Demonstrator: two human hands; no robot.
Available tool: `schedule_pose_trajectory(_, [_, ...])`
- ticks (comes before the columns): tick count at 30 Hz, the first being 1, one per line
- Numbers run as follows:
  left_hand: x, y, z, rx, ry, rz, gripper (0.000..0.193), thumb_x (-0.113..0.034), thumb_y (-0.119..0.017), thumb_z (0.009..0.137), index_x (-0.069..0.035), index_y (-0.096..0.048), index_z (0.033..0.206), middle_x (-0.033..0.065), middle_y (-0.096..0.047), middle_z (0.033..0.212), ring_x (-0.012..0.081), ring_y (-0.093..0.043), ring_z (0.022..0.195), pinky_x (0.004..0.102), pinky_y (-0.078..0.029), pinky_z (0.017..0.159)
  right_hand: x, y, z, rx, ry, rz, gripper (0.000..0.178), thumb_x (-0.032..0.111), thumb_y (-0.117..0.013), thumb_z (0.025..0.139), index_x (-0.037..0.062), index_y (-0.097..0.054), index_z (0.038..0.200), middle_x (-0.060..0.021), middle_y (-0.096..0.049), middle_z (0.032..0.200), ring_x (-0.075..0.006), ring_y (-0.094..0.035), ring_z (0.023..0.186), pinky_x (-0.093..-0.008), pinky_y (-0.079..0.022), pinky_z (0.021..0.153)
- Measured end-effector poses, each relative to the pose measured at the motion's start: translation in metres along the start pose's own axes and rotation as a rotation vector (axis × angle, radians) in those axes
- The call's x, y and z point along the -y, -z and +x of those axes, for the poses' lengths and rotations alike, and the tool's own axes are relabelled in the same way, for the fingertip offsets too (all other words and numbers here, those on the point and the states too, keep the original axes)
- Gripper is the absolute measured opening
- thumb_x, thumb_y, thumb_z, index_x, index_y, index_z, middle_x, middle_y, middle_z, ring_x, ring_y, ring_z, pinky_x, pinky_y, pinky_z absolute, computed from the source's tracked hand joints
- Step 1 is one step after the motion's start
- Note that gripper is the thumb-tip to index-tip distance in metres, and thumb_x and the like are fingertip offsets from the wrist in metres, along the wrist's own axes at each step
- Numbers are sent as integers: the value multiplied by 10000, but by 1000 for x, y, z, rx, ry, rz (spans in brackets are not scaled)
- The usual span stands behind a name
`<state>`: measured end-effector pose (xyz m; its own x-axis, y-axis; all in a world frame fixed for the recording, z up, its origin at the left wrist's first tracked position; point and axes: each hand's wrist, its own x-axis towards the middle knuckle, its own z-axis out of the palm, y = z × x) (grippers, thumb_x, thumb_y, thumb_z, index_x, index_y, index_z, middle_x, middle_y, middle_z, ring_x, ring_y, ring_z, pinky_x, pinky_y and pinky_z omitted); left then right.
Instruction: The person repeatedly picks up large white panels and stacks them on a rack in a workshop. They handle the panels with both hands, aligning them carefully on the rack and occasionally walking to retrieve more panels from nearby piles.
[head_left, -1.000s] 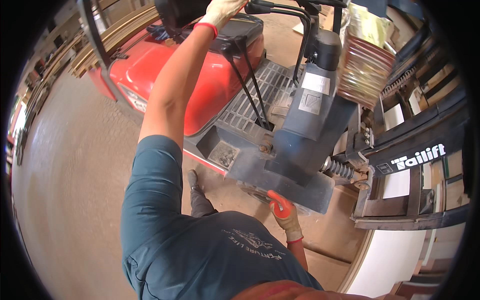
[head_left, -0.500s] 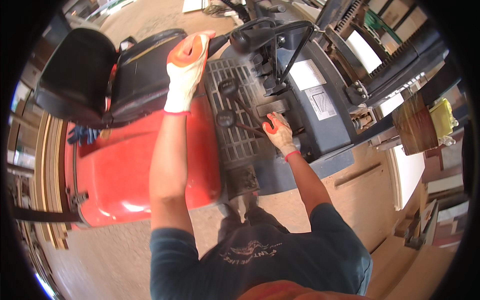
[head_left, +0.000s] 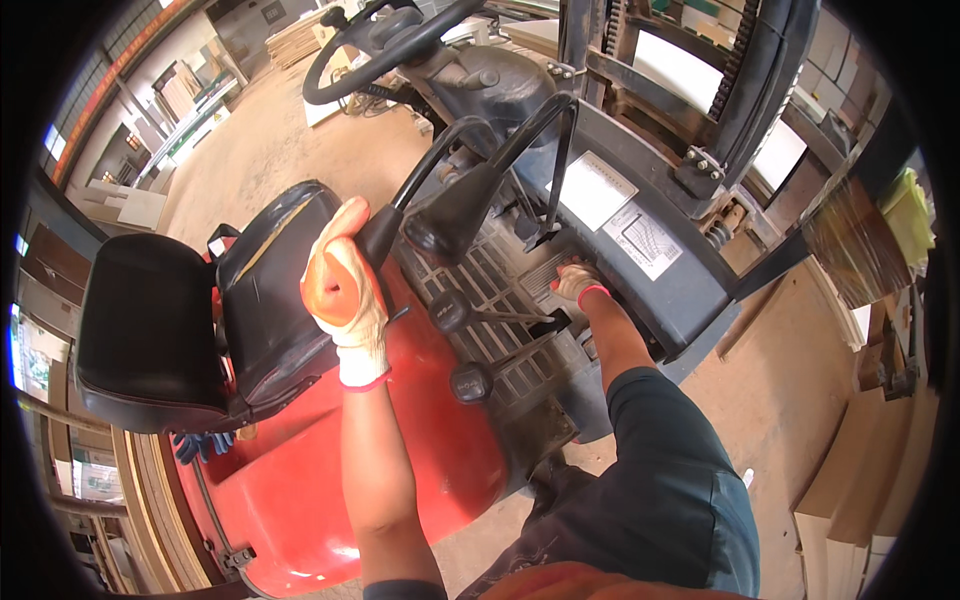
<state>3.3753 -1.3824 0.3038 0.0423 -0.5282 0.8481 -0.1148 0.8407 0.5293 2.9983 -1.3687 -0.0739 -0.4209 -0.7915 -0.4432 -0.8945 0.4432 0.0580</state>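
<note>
My left hand [head_left: 345,285], curled, is at the near-left end of the black lever [head_left: 381,232], which slants far-right; whether I grip it, I can't tell. My right hand [head_left: 576,281], farther right, is beside the pedal [head_left: 541,272], grasp unclear.

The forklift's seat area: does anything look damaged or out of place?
Yes. The black seat cushion has a long yellowish streak across it, which looks like split covering or tape; I can't tell which. Blue gloves also poke out beside the backrest, perhaps an odd spot for them.
</note>
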Motion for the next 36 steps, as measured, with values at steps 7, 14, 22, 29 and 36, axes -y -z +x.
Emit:
schedule_pose_trajectory(7, [-13, -2, -4, 24, 143, -12, 351, -104, -445, 1098, 95, -724, 1175, 200, -757, 1208, 288, -716, 1142, 390, -514, 1078, 0, -13, -2, -134, 20, 81, 651, 639, -503, 973, 223, -589, 1467, -47, -430, 1675, -307, -305, 1588, -487, -238, 1296])
schedule_pose_trajectory(14, [-9, 8, -4, 68, 57, 315, 300, -133, -494, 1095, 46, -730, 1143, 122, -771, 1135, 219, -710, 1078, 343, -525, 998, 8, 17, -108, -371, 228, 402, 572, 568, -582, 959, 119, -703, 1292, -145, -718, 1308, -322, -650, 1263, -440, -486, 1103])
schedule_pose_trajectory(22, [96, 45, 14, 280, -276, 595, 359, -191, -502, 1095, -139, -588, 1440, 47, -730, 1196, 196, -712, 1089, 306, -564, 891, -75, -155, -437, -110, 286, 896, 574, 660, -537, 979, 140, -782, 981, -164, -749, 863, -407, -713, 826, -512, -550, 770])
schedule_pose_trajectory(29, [-32, 55, 59, -23, -199, 858, 364, -188, -447, 1115, -8, -607, 1388, 161, -721, 1232, 248, -696, 1161, 346, -569, 963, -300, -471, -788, 393, -1315, 951, 513, 420, -554, 963, 69, -755, 1277, -192, -688, 1383, -338, -652, 1308, -469, -509, 1073])
schedule_pose_trajectory(36, [-305, -131, -195, -6, -272, 19, 295, -142, -536, 1043, 73, -670, 1196, 236, -716, 1248, 337, -688, 1168, 416, -544, 1003, -445, -687, -1008, 223, -1793, 1057, 516, 398, -421, 1021, 21, -771, 978, -170, -743, 864, -326, -738, 853, -466, -556, 789])
